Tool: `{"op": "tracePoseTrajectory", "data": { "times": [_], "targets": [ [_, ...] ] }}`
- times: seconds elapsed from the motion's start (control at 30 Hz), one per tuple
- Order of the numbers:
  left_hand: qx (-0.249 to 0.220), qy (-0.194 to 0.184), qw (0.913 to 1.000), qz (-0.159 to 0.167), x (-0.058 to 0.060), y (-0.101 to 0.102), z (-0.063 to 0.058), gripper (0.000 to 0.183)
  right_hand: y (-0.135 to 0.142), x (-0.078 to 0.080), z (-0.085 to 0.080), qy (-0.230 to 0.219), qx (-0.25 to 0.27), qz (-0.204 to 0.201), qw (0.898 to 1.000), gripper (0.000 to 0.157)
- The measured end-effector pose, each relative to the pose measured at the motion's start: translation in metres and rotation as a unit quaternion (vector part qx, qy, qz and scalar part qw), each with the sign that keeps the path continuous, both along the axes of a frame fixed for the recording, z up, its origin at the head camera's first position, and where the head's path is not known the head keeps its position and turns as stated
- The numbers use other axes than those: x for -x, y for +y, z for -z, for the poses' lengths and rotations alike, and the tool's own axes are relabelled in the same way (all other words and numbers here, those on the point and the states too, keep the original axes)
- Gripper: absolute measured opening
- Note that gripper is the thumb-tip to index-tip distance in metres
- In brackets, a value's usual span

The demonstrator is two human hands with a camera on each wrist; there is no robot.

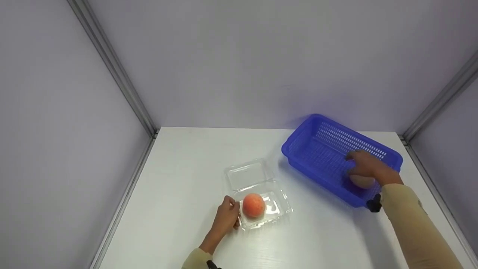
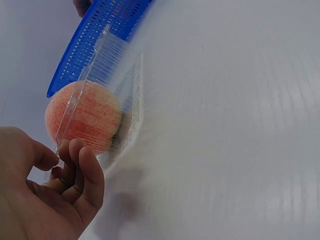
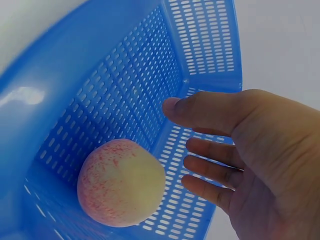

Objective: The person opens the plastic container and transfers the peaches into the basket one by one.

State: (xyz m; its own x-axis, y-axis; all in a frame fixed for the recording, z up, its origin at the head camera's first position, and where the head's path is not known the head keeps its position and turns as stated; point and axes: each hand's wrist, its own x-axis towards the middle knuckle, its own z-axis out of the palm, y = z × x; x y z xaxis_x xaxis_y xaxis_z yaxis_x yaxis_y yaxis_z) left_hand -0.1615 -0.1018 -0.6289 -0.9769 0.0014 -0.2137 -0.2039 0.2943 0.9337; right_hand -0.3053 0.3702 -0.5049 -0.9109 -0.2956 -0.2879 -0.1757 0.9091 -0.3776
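My left hand (image 1: 227, 216) pinches the left edge of a clear plastic clamshell box (image 1: 247, 176) between thumb and fingers. The box lies unfolded on the table, its lid laid back toward the wall. One orange-pink peach (image 1: 254, 205) sits in the box's near half, right beside the left fingers. My right hand (image 1: 368, 166) reaches into a blue plastic basket (image 1: 317, 153). A second peach (image 3: 121, 183), pale yellow and red, rests in the basket's near corner. In the right wrist view, the fingers and thumb (image 3: 200, 111) are spread apart beside this peach, with a gap between.
The basket stands at an angle at the table's back right, its slotted walls rising around the right hand. Grey-white panels (image 1: 239, 67) enclose the white table (image 1: 179, 168) at the back and both sides, with metal rails (image 1: 123, 78) at the corners.
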Motion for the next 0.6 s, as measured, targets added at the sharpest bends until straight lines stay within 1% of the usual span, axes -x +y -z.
{"op": "tracePoseTrajectory", "data": {
  "times": [0.17,0.37,0.6],
  "targets": [
    [0.005,0.002,1.0000,0.004,0.000,0.000,-0.001,0.012,-0.005,-0.002,-0.005,0.039,-0.004,-0.022,0.999,0.047],
    [-0.001,0.002,1.0000,0.000,0.001,-0.001,-0.001,0.012,-0.016,-0.005,-0.013,0.047,0.009,-0.026,0.999,0.042],
    [0.000,-0.004,1.0000,-0.003,0.000,0.001,-0.001,0.012,-0.025,-0.007,-0.019,0.060,0.009,-0.033,0.998,0.040]
  ]
}}
